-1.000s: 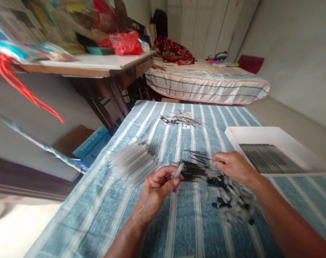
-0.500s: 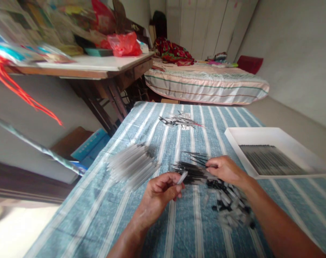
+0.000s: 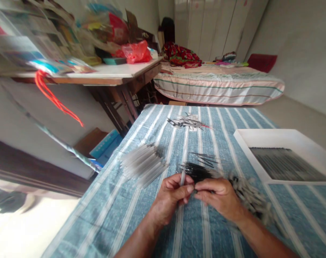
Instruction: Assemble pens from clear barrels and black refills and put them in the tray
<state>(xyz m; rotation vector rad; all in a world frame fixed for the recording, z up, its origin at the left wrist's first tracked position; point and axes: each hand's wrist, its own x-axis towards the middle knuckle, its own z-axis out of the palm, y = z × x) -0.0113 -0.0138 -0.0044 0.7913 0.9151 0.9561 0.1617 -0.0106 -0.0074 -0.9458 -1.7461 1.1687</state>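
One pale tube (image 3: 182, 177) sits pinched by fingers of the left hand (image 3: 169, 197), just this side of the black rods (image 3: 196, 171); the right hand (image 3: 223, 197) is drawn narrow, its hold unclear from here. Its forearm (image 3: 255, 227) could scatter the loose pieces (image 3: 250, 195) beside it. A bed (image 3: 219, 84) stands beyond the blue-striped counter (image 3: 98, 215).

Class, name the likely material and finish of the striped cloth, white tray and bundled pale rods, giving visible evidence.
Striped cloth: woven fabric, matte, its surface flecked and creased. White tray: perhaps plastic or coated card; smooth, plain walls leave it open. Bundled pale rods: probably cloudy plastic, being uniformly greyish; blur hides their sheen.
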